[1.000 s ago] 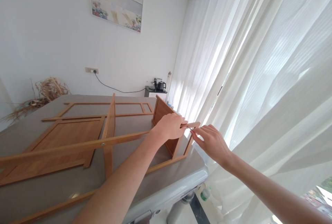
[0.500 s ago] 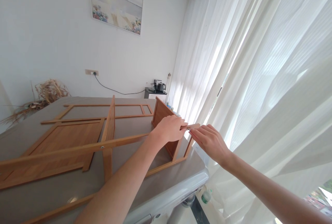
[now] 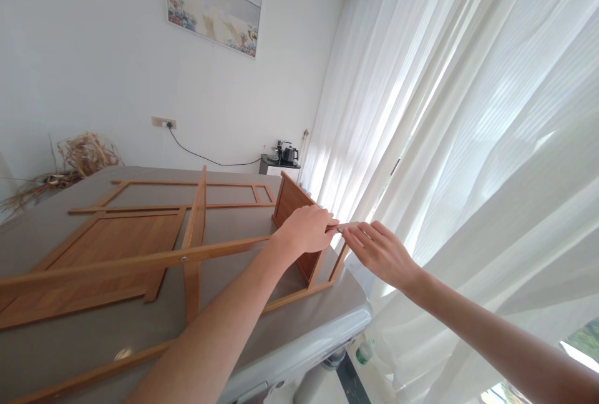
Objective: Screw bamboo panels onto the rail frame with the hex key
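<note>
A wooden frame stands partly assembled on the grey tabletop (image 3: 219, 291). Its upper wooden rail (image 3: 229, 248) runs rightward beneath my left hand (image 3: 306, 229), whose fingers wrap over the rail near its right end. Just past them, my right hand (image 3: 379, 254) is closed in a pinch by the rail's tip. A small, thin, shiny piece shows at those fingertips, too small to name. Below my left hand, an upright wooden panel (image 3: 292, 201) is partly hidden. A wooden crosspiece (image 3: 196, 216) meets the rail farther left, with a metal bolt head (image 3: 184, 258) at the joint.
A flat wooden panel (image 3: 116, 241) and a slim wooden frame (image 3: 159, 183) lie on the table. Dried stalks (image 3: 88, 154) are at the back left. White curtains (image 3: 449, 173) hang close on the right. A bottle (image 3: 364, 352) stands on the floor.
The view has shifted slightly. My right fingers have moved a little around the rail's end, with the hand still pinched there. My left hand keeps its grip on the rail.
</note>
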Demonstrator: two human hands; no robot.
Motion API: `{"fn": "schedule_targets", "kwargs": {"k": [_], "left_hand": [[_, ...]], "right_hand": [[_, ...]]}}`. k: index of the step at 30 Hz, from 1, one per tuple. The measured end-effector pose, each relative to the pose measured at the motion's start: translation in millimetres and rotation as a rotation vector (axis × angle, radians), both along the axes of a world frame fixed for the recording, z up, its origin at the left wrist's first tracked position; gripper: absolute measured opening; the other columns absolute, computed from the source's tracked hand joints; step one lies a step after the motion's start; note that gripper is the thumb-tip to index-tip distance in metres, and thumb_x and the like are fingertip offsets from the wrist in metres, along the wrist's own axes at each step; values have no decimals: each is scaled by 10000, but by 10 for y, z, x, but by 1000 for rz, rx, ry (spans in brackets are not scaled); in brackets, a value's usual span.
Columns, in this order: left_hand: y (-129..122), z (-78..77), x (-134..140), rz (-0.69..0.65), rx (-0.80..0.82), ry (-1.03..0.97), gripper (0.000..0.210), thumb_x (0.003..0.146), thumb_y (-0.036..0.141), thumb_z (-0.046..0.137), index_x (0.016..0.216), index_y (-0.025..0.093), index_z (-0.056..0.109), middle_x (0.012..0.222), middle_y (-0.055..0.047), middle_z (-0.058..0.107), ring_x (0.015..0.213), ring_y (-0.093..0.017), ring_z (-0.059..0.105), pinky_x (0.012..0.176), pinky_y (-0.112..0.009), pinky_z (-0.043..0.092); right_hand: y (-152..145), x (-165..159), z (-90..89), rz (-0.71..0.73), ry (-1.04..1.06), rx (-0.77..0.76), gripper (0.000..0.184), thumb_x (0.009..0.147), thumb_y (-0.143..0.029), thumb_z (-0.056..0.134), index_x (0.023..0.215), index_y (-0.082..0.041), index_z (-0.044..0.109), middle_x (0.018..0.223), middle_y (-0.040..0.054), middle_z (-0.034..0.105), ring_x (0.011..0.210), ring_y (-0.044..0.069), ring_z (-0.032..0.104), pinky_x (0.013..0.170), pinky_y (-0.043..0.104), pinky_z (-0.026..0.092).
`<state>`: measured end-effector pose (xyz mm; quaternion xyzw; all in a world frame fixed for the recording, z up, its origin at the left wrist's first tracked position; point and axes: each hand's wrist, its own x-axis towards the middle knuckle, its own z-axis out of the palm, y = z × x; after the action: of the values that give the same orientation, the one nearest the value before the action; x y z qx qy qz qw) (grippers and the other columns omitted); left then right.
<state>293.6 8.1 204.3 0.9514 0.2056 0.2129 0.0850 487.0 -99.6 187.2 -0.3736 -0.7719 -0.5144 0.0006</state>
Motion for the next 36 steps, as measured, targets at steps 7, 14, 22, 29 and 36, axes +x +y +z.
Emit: {"fn": "schedule_targets", "kwargs": {"k": [7,14,22,29,36], "left_hand": [[9,-27,10,-4,-11,-29,245,931,321,511,1052,330,724,995,-27,749,996,-257,683,818,-335,502],[24,-28,21,4,23,4,233,937,323,504,1006,311,726,984,-41,745,986,-267,684,805,-343,501],[26,-29,30,17,6,5,254,937,336,502,1078,322,713,1030,-38,741,1039,-266,669,840,-343,499],[18,-16,9,0,6,13,229,929,314,504,1015,312,717,964,-41,738,969,-259,677,770,-330,492],[-1,9,3,10,32,14,197,904,250,493,783,242,648,772,-24,702,769,-228,670,608,-308,418]], "right_hand": [[6,8,-10,13,-25,1,211,925,8,530,1059,-108,645,879,90,695,802,202,607,653,352,408],[25,-7,-15,-25,28,-31,211,934,6,502,1026,-118,645,848,82,689,775,203,585,661,352,391],[35,-38,-82,-58,446,-153,152,984,-142,537,1044,-201,663,826,25,702,726,167,580,681,314,384],[24,-38,-105,-35,455,-131,126,987,-161,540,994,-189,663,877,36,713,743,161,582,701,312,390],[36,-40,-127,-27,451,-113,115,982,-157,549,967,-184,660,791,24,685,715,159,563,683,309,371]]}}
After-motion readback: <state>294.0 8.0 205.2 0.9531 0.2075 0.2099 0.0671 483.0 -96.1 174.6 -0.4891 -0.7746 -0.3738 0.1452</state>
